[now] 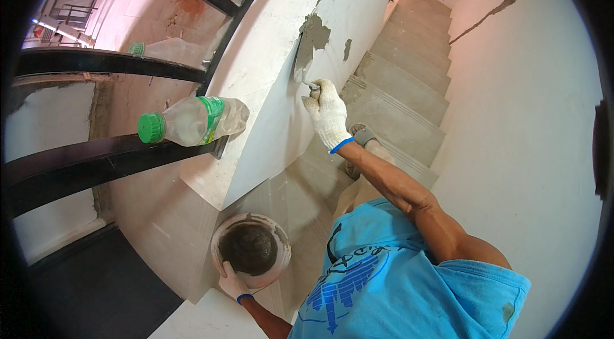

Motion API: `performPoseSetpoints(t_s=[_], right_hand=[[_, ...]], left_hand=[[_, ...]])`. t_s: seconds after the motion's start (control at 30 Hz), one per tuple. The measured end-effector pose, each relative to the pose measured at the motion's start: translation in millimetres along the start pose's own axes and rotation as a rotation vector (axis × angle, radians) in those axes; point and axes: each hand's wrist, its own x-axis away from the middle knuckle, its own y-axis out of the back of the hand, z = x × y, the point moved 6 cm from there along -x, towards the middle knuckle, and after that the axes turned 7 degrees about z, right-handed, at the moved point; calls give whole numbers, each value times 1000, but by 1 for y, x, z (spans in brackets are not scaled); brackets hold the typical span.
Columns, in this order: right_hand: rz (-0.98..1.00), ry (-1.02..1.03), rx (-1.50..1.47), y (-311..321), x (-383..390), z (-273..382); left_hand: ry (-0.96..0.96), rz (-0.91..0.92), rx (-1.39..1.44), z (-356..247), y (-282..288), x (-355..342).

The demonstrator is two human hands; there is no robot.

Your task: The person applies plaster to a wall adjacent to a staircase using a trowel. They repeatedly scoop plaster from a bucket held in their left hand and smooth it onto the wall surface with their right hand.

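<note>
My right hand (326,112), in a white knitted glove with a blue cuff, is closed on the handle of a metal trowel (302,68). Its blade lies against the white wall (268,121) beside a rough patch of grey mortar (315,32); a smaller grey smear (347,49) is to its right. At the bottom, my gloved left hand (231,281) grips the near left rim of a round bucket (284,249) holding dark grey wet mix.
Concrete stairs (403,121) run upward on the right, with my sandalled foot (364,134) on them, beside a white wall (518,147) with a grey streak. Two plastic bottles with green caps (188,121) (166,51) lie on black metal rails (77,160) at left.
</note>
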Motion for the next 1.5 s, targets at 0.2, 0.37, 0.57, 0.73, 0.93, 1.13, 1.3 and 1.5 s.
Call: performPoseSetpoints(t_s=[0.2, 0.37, 0.57, 0.73, 0.93, 1.13, 1.3, 1.5], right_hand=[[38, -5, 27, 0, 7, 2], [64, -25, 15, 0, 12, 2], [94, -19, -20, 4, 22, 2], [76, -12, -22, 8, 18, -5], [82, -32, -44, 4, 12, 6], [98, -14, -26, -1, 29, 6], [113, -30, -32, 5, 35, -1], [118, -35, -41, 5, 22, 2]], left_hand=[[-24, -27, 7, 2, -1, -2], [-17, -17, 32, 0, -2, -1], [-36, -24, 39, -1, -2, 1], [-32, -28, 17, 3, 0, -1], [-22, -45, 33, -2, 0, 3], [-5, -36, 38, 1, -1, 2], [5, -36, 26, -6, -2, 4], [6, -28, 24, 1, 0, 1]])
